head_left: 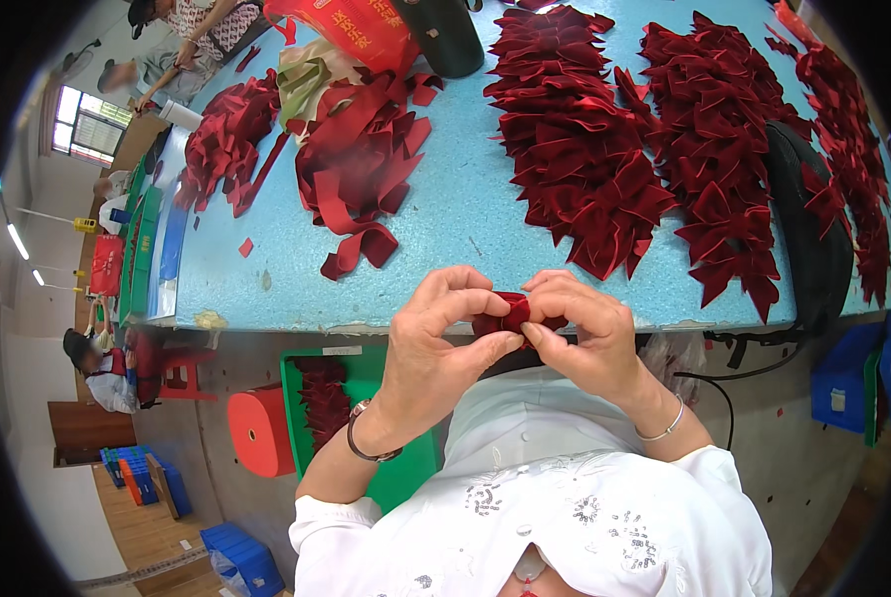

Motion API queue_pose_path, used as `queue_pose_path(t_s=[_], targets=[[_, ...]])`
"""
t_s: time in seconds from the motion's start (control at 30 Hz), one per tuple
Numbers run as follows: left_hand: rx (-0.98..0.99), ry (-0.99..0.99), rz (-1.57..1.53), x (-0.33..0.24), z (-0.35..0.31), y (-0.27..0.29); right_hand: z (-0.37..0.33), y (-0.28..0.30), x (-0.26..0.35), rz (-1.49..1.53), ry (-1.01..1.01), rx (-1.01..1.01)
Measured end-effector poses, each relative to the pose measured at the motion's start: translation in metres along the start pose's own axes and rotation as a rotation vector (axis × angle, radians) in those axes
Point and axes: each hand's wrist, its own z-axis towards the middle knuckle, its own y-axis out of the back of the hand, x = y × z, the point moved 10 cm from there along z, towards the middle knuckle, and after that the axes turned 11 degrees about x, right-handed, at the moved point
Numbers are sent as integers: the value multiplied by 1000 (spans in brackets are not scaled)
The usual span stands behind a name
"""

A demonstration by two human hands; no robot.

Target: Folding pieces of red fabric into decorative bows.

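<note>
Dark-red velvet bows (575, 149) are piled upper right, seemingly done, red fabric strips (351, 149) unused upper left, folded dark-red piece (517, 315) pinched by both hands (427, 336).

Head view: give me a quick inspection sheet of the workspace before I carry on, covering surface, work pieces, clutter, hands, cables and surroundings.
Surface: light blue table, with a small red scrap on it.
Work pieces: rows of dark red bows toward the right; loose red ribbon strips toward the left.
Clutter: dark green bottle and red bag toward the far side; black bag at right.
Hands: left hand and right hand both pinch a small dark red fabric piece.
Cables: black cable hanging below the table at right.
Surroundings: green bin and red roll at lower left; other people farther left.
</note>
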Motion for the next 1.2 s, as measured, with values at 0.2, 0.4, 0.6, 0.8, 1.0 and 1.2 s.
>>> queue_pose_path(t_s=[0.2, 0.4, 0.6, 0.8, 1.0, 1.2], targets=[[37, -76, 85, -1, 1, 2, 3, -3, 16, -98, 122, 18], [95, -75, 19, 10, 2, -2, 2, -8, 14, -85, 175, 63], [92, -31, 62, -4, 1, -5, -4, -6, -19, 206, -61, 102], [116, -3, 171, -5, 3, -9, -19, -26, -57, 838, -469, 42], [60, -71, 249, -4, 1, -6, -16, -28, -51, 774, -435, 75], [105, -39, 132, 9, 3, -3, -6, -14, -27, 256, -235, 137]])
